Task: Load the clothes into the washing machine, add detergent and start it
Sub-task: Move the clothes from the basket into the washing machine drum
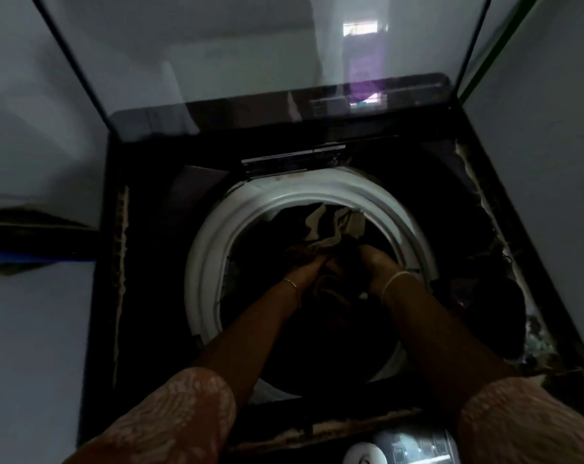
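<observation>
A black top-loading washing machine (143, 249) stands below me with its glass lid (250, 61) raised. Its round drum has a white rim (203, 262). Dark clothes (331, 286) fill the drum, and a light patterned piece (331, 226) lies at the far side. Both my arms reach down into the drum. My left hand (309, 267) grips a brown garment among the clothes. My right hand (377, 262) grips the same bundle just to the right of it. The fingertips of both hands are buried in the cloth.
The control panel (401, 447) with a white knob shows at the bottom edge. Pale walls close in on the left and right of the machine. A dark ledge (22, 229) runs along the left wall. Worn trim lines the machine's top edges.
</observation>
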`<act>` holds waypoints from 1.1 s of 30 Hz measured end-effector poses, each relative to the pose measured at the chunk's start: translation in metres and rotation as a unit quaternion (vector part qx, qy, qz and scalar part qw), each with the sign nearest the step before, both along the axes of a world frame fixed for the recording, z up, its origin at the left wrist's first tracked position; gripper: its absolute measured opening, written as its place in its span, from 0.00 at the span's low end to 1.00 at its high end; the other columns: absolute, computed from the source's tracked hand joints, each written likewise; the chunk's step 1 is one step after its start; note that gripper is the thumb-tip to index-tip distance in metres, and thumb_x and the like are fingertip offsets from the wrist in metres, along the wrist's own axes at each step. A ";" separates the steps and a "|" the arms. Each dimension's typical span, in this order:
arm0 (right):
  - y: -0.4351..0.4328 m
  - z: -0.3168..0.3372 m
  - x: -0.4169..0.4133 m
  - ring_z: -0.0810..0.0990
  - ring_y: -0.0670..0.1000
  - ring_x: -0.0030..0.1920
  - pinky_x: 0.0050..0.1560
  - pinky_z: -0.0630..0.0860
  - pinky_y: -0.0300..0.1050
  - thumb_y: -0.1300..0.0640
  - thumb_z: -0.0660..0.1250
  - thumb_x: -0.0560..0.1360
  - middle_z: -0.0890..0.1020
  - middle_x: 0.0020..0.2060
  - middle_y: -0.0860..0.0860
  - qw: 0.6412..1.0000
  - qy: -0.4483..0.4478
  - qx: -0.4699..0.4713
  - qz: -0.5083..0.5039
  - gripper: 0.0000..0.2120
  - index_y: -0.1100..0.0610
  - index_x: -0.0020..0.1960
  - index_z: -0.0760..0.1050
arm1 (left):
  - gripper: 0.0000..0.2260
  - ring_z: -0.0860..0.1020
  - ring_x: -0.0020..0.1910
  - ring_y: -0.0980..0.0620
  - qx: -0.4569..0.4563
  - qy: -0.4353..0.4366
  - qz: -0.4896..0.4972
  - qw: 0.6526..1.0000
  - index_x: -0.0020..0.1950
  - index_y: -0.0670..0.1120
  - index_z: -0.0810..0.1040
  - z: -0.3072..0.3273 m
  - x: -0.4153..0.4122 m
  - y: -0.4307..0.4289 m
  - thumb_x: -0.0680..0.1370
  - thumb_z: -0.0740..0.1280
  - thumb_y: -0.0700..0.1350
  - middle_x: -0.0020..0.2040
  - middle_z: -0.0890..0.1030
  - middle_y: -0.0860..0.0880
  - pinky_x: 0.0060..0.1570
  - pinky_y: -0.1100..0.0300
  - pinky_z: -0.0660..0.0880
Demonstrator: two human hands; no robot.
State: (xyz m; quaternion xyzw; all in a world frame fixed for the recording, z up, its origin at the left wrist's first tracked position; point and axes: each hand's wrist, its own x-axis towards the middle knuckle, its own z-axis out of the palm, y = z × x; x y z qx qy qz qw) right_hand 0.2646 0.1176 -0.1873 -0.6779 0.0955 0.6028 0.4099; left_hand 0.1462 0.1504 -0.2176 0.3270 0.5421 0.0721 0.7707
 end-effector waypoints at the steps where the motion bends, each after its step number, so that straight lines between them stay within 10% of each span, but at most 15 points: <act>1: 0.004 0.000 0.003 0.74 0.55 0.44 0.48 0.70 0.48 0.56 0.52 0.82 0.75 0.51 0.56 1.000 -0.002 -0.004 -0.006 0.19 0.63 0.68 0.68 | 0.21 0.68 0.69 0.48 0.007 0.017 -0.009 1.000 0.72 0.43 0.67 0.000 0.000 -0.003 0.80 0.63 0.47 0.71 0.68 0.48 0.72 0.54 0.62; 5: 0.009 -0.009 0.008 0.77 0.57 0.43 0.34 0.80 0.45 0.56 0.52 0.82 0.78 0.46 0.59 1.000 0.004 0.006 -0.028 0.19 0.60 0.70 0.68 | 0.10 0.82 0.44 0.47 -0.005 0.038 0.035 0.999 0.54 0.37 0.79 -0.003 -0.003 -0.003 0.80 0.64 0.43 0.45 0.84 0.43 0.50 0.56 0.79; 8: 0.006 0.003 0.009 0.81 0.61 0.51 0.51 0.81 0.55 0.57 0.56 0.80 0.81 0.52 0.61 0.999 -0.009 0.038 -0.015 0.17 0.61 0.66 0.72 | 0.08 0.80 0.32 0.48 -0.025 0.022 0.060 0.998 0.42 0.42 0.79 0.013 -0.010 0.005 0.79 0.64 0.43 0.31 0.82 0.46 0.38 0.58 0.77; 10: 0.002 0.023 0.010 0.83 0.56 0.37 0.40 0.82 0.46 0.58 0.56 0.80 0.84 0.39 0.59 0.998 -0.020 0.056 -0.001 0.13 0.61 0.57 0.76 | 0.07 0.79 0.28 0.50 -0.017 0.034 0.080 0.996 0.45 0.44 0.78 0.029 -0.012 0.013 0.79 0.63 0.44 0.28 0.81 0.49 0.32 0.60 0.76; 14: -0.006 0.069 0.007 0.78 0.51 0.19 0.19 0.75 0.39 0.58 0.56 0.80 0.79 0.20 0.55 0.996 -0.049 0.075 0.007 0.13 0.60 0.42 0.74 | 0.10 0.75 0.40 0.51 0.016 0.015 0.074 0.997 0.58 0.47 0.75 0.071 -0.012 0.012 0.81 0.58 0.48 0.47 0.79 0.49 0.39 0.60 0.70; 18: -0.020 0.109 0.006 0.75 0.52 0.20 0.21 0.73 0.38 0.60 0.57 0.78 0.76 0.22 0.56 0.993 -0.039 0.104 0.032 0.14 0.62 0.35 0.70 | 0.14 0.72 0.66 0.47 0.043 -0.021 0.070 0.996 0.65 0.48 0.73 0.113 -0.003 0.002 0.82 0.56 0.49 0.66 0.75 0.48 0.62 0.55 0.68; 23: -0.052 0.158 0.017 0.74 0.50 0.36 0.29 0.69 0.39 0.58 0.57 0.78 0.78 0.43 0.52 0.986 -0.064 0.154 0.030 0.06 0.56 0.48 0.73 | 0.10 0.72 0.68 0.46 0.078 -0.053 0.079 0.992 0.55 0.47 0.77 0.165 0.013 -0.031 0.82 0.58 0.48 0.67 0.75 0.48 0.64 0.55 0.68; 33: -0.202 0.214 0.081 0.77 0.49 0.39 0.47 0.69 0.44 0.58 0.55 0.78 0.80 0.39 0.50 0.964 -0.070 0.256 -0.025 0.11 0.55 0.41 0.74 | 0.14 0.75 0.60 0.46 0.112 -0.173 0.097 0.974 0.66 0.44 0.72 0.233 0.084 -0.169 0.81 0.59 0.45 0.65 0.76 0.45 0.61 0.55 0.69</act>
